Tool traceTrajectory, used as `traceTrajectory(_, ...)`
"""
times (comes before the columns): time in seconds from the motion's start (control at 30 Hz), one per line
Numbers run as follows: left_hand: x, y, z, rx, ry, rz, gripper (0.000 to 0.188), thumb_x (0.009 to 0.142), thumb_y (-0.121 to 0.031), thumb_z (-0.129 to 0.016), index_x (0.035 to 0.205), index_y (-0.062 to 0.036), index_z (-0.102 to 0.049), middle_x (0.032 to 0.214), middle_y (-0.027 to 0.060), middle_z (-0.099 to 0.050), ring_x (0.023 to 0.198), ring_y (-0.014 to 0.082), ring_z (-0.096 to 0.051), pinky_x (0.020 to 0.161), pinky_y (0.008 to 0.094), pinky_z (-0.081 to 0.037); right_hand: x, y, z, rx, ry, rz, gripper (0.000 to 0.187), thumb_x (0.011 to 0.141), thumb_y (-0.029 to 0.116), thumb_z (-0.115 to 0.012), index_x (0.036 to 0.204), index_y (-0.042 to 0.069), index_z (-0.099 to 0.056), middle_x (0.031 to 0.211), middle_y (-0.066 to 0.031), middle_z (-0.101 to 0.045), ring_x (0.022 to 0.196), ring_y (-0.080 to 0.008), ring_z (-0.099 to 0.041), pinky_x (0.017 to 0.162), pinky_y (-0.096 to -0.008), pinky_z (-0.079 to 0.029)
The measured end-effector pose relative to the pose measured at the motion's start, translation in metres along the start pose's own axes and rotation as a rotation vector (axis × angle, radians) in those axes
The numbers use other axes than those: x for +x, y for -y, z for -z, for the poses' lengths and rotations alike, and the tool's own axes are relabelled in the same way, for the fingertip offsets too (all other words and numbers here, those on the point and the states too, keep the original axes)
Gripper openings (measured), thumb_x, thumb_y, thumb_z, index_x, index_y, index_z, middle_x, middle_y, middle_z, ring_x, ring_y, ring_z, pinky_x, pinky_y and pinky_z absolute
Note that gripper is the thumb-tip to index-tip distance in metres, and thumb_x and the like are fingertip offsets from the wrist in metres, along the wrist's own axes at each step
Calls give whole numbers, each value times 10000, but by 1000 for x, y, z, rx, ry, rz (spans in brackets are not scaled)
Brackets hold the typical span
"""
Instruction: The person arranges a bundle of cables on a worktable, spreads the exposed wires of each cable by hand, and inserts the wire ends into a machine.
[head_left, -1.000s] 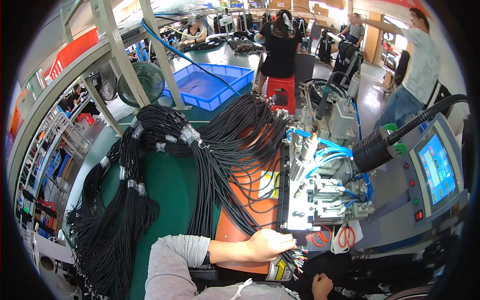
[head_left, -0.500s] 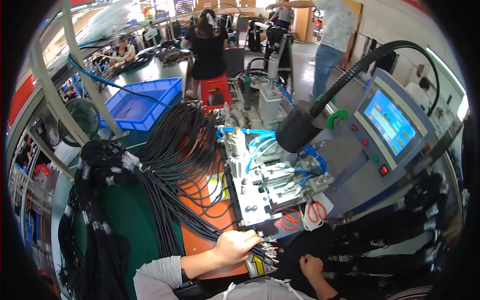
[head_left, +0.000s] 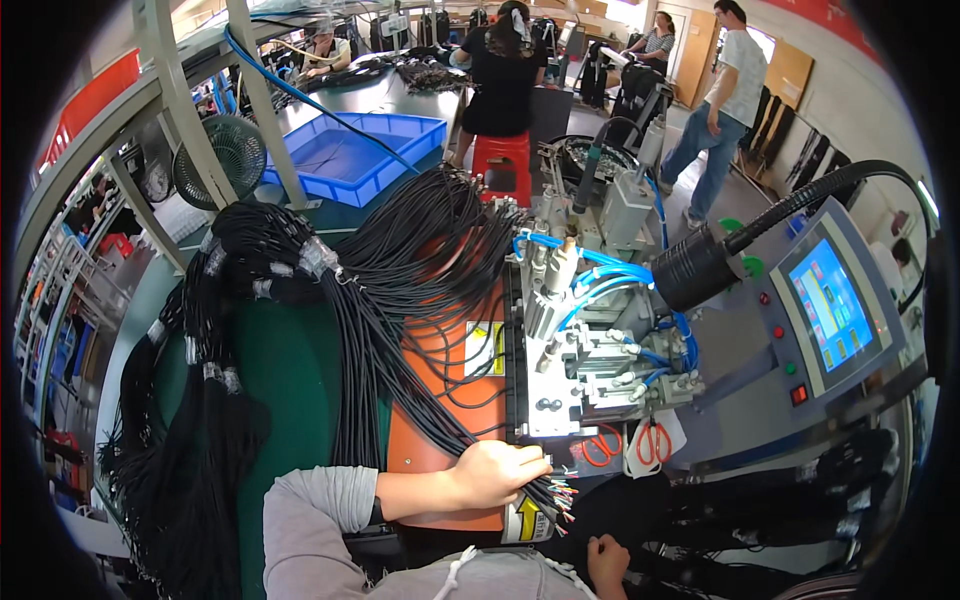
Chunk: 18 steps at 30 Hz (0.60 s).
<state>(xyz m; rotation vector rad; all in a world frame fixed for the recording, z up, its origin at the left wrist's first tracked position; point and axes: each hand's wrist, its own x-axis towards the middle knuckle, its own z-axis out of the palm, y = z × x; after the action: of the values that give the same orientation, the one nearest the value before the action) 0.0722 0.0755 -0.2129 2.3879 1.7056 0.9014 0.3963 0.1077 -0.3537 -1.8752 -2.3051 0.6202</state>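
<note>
My left hand (head_left: pixel 497 474) is closed at the front edge of the machine (head_left: pixel 548 395), over a bundle of black cables (head_left: pixel 432 408). Stripped, many-coloured wire ends (head_left: pixel 560 497) stick out below its fingers. A small pale piece shows at the fingertips; its kind is too small to tell. The cables run back over an orange board (head_left: pixel 420 452) to a tied, larger heap of black cables (head_left: pixel 320 258). Low by my lap, my right hand (head_left: pixel 607 565) is curled into a loose fist, with nothing visible in it.
Red-handled scissors (head_left: pixel 654 443) lie at the machine's front right. A control screen (head_left: pixel 828 303) stands right, beside a black flexible-necked lamp (head_left: pixel 690 268). Farther back are a blue tray (head_left: pixel 375 183), a fan (head_left: pixel 220 160), a seated co-worker (head_left: pixel 500 85) and a person walking (head_left: pixel 722 110).
The view has swung, so the machine and cables sit farther right. My left hand still grips the bundle by the machine's edge. The standing person at the back has changed pose.
</note>
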Motion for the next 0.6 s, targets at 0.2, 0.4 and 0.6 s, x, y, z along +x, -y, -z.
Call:
traceTrajectory(0.2,3,-2,-2,-1,-2,1,292,674,-102,-632,965,-110,-611,807,25,-542,639,187,-613,523,325,-481,1,4,3,25,8,-19,261,786,267,-664,675,42,-592,601,-177,-597,617,-392,-613,569,-483,-471)
traceTrajectory(0.4,0,-2,-2,0,1,4,304,666,-103,-639,969,-110,-613,807,22,-543,635,187,-613,522,325,-481,-3,1,-3,-3,13,-18,261,782,270,-670,672,48,-588,599,-173,-596,617,-387,-616,569,-478,-472)
traceTrajectory(0.6,3,-1,-1,-15,19,-5,323,653,-101,-646,975,-107,-617,802,24,-544,633,200,-610,527,324,-483,2,2,-13,-17,-38,12,265,771,268,-669,642,67,-554,572,-134,-578,585,-366,-605,548,-467,-458)
